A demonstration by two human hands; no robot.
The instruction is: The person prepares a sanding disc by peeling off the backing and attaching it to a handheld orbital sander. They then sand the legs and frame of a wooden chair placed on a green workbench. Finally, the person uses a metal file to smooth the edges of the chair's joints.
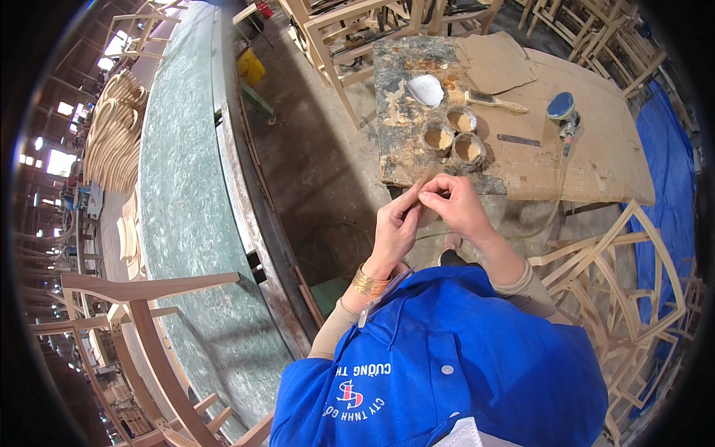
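Observation:
Close together in front of my body, my left hand point(398, 225) and my right hand point(458, 205) pinch a thin brown piece point(427, 176), like a folded scrap of sheet. What it is made of I cannot tell, as the fingers cover most of it. Just beyond the hands, on the worktable point(611, 160), stand three round tubs point(468, 151) of tan paste. Near them lie a wooden-handled wire brush point(497, 101), a flat dark metal strip point(519, 140) and a white dish-like piece point(426, 90).
A round air sander point(562, 107) with a hose rests on the table's right side, near loose cardboard point(495, 61). To the left runs a long green-topped bench point(186, 149), with a wooden chair frame point(156, 357) at its near end. More frames point(633, 276) are stacked at right.

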